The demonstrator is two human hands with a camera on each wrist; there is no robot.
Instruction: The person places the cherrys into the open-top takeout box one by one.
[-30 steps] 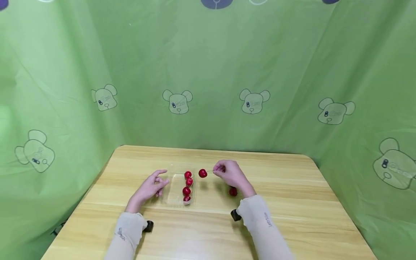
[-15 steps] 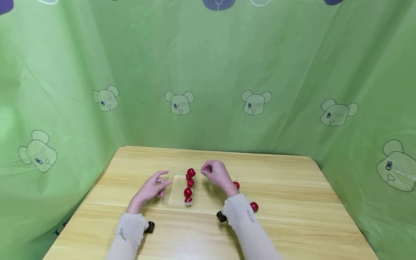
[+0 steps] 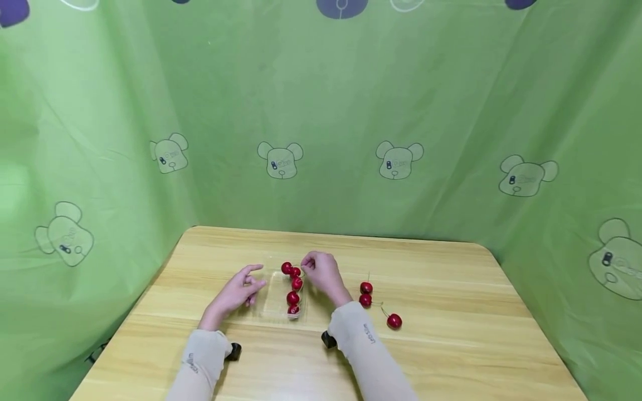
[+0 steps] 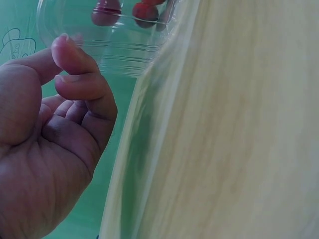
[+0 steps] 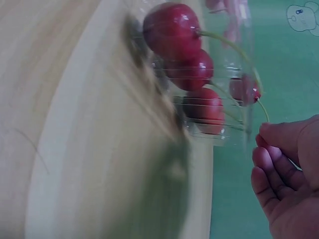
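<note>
Centre of the head view: my right hand point(image 3: 323, 274) pinches a cherry point(image 3: 286, 268) by its stem over the clear tray's point(image 3: 275, 291) far end. Left hand point(image 3: 239, 289) rests slack, fingers loose, beside the tray. Risk: stem slips, and the cherry rolls onto the desk point(image 3: 451, 340).

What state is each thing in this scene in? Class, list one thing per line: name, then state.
clear plastic tray: open-topped, flat on the table, holding cherries along its right side.
held cherry: hanging by its stem at the tray's far end.
loose cherries: three lying on the table, outside the tray.
right hand: pinches the held cherry's stem.
left hand: fingers loosely curled beside the tray, holding nothing.
</note>
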